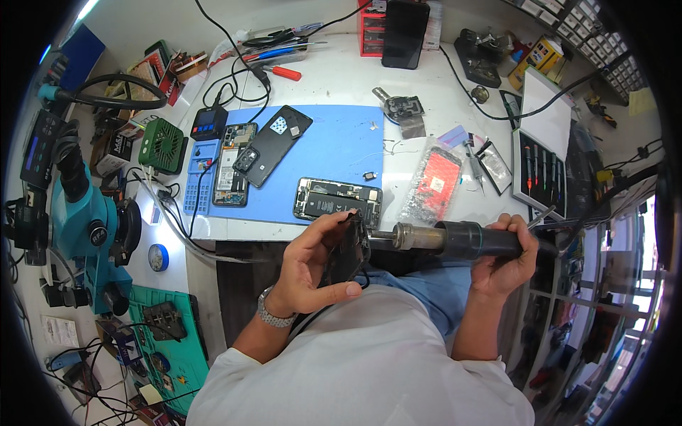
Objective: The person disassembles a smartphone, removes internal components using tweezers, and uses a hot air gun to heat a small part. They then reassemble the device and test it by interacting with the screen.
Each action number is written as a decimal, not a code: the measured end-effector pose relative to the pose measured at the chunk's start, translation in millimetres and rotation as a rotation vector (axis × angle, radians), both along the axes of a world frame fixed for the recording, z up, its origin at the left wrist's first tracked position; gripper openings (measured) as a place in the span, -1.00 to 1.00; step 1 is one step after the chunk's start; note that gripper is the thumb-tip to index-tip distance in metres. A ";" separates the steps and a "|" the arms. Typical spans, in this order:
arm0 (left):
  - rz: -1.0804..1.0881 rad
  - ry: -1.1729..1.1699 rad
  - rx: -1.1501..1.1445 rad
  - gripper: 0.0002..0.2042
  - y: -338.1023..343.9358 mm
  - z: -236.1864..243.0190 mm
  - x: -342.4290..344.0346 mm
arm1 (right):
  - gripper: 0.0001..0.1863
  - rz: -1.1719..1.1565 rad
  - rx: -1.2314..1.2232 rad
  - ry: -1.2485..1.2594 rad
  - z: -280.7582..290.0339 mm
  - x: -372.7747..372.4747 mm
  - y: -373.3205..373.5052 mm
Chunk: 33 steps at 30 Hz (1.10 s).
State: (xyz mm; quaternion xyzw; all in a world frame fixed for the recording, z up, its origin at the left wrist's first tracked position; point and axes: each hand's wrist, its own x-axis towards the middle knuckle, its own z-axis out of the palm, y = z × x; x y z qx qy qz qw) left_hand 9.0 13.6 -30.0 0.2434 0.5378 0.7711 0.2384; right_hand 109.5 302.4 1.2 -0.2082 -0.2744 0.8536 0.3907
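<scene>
My left hand (302, 264) grips a dark, flat phone part (348, 250) by its edges, tilted nearly edge-on in front of my body. In my right hand (501, 268) is a hot-air gun (469, 240) with a black handle and a metal barrel. Its narrow nozzle points left at the phone part, very close to its face; whether they touch I cannot tell. Just beyond, an opened phone (337, 199) with its battery showing lies at the front of the blue mat (341, 135). A small loose part (369, 175) rests behind it.
Left on the mat are another opened phone (234, 167) and a black back cover (273, 147). A green fan (163, 145) and teal microscope (89, 220) stand at the left. To the right lie a red phone part in bubble wrap (435, 183) and a screwdriver case (540, 170).
</scene>
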 end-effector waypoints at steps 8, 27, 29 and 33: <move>0.017 -0.052 0.009 0.05 -0.5 -1.7 5.5 | -0.80 0.108 -0.007 0.103 -7.6 7.1 5.6; -0.112 -0.306 0.152 0.00 5.1 -3.4 9.8 | -0.79 0.085 0.126 0.044 -2.2 5.4 -4.9; -0.109 -0.310 0.158 0.00 5.2 -3.4 9.9 | -0.78 0.091 0.152 0.040 -2.2 5.6 -5.0; -0.106 -0.311 0.164 -0.01 4.4 -3.8 10.4 | -0.77 0.099 0.179 0.034 -1.5 4.8 -4.9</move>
